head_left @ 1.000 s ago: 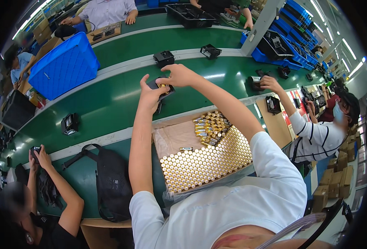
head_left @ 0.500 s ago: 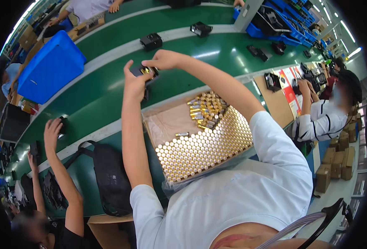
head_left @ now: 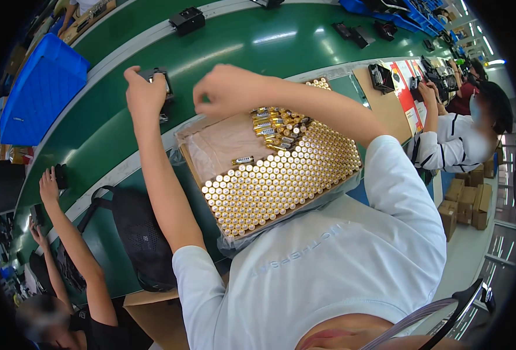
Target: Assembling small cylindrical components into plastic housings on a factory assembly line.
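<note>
At the conveyor's near side, my left hand [head_left: 146, 99] is closed around a small black plastic device [head_left: 163, 87], whose hollow side partly shows. My right hand [head_left: 226, 88] hangs in the air to the right of it, above the far edge of the battery box, apart from the device. Its fingers are curled and smeared by motion, so whether anything is in them cannot be told. Below the hands, the open cardboard box [head_left: 190, 153] holds many upright batteries [head_left: 269, 189] with gold rims. Loose batteries [head_left: 275, 127] lie in a heap at its far side, and a single battery [head_left: 243, 160] lies apart.
A green conveyor [head_left: 234, 52] curves past, with black devices [head_left: 187, 21] along its far rail. To the left are a black backpack [head_left: 144, 233], a blue bin [head_left: 42, 87] and a co-worker's hand [head_left: 49, 185]. Another person in a striped top [head_left: 453, 143] works at the right.
My right hand has left the device and moved right, toward the battery box. My left hand keeps the device and has shifted left. The whole view has turned slightly.
</note>
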A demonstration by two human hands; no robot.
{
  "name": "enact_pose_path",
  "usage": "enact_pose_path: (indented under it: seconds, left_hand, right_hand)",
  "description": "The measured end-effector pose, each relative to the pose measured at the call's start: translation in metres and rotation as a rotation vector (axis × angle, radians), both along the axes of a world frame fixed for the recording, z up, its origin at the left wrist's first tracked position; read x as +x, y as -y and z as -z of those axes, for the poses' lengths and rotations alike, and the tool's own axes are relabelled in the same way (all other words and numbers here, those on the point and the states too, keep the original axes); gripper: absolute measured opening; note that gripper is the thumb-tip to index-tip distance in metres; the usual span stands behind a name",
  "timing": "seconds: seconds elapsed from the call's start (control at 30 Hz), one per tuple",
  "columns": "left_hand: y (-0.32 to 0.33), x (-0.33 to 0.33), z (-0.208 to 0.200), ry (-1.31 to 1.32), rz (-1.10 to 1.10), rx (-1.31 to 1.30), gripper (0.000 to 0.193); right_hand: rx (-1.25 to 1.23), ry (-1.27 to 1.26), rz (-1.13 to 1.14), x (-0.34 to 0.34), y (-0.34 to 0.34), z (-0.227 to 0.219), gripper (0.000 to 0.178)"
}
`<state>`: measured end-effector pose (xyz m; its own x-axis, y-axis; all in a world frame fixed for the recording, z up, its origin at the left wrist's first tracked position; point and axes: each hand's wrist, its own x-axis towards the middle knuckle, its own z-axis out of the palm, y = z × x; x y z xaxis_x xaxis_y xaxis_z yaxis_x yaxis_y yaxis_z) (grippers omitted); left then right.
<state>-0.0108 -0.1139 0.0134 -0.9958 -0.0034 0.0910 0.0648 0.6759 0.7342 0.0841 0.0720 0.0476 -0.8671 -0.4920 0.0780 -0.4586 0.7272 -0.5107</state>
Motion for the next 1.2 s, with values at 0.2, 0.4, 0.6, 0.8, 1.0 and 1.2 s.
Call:
enact_pose_path:
  seconds: [0.2,0.4,0.6,0.8,1.0,1.2]
  left_hand:
    - [0.004,-0.003,0.005,-0.184,-0.154,-0.527,0.054]
    - [-0.001,-0.004,0.008,-0.236,-0.104,-0.483,0.054]
    - [-0.012,0.001,0.007,-0.258,-0.036,-0.494,0.053]
    - [-0.015,0.003,0.005,-0.221,0.032,-0.496,0.053]
    - [-0.013,0.002,0.008,-0.157,0.083,-0.486,0.051]
    - [-0.016,0.004,0.005,-0.137,0.114,-0.498,0.049]
  right_hand:
    - [0.346,0.311,-0.303,0.044,-0.002,-0.002,0.021]
    - [0.438,0.301,-0.373,0.047,0.001,0.022,0.022]
    - [0.468,0.184,-0.357,0.051,0.008,0.029,0.022]
    - [0.395,0.269,-0.197,0.041,-0.011,-0.01,0.021]
    - [0.55,0.318,-0.204,0.055,-0.042,-0.026,0.02]
    - [0.628,0.171,-0.097,0.07,-0.05,-0.013,0.019]
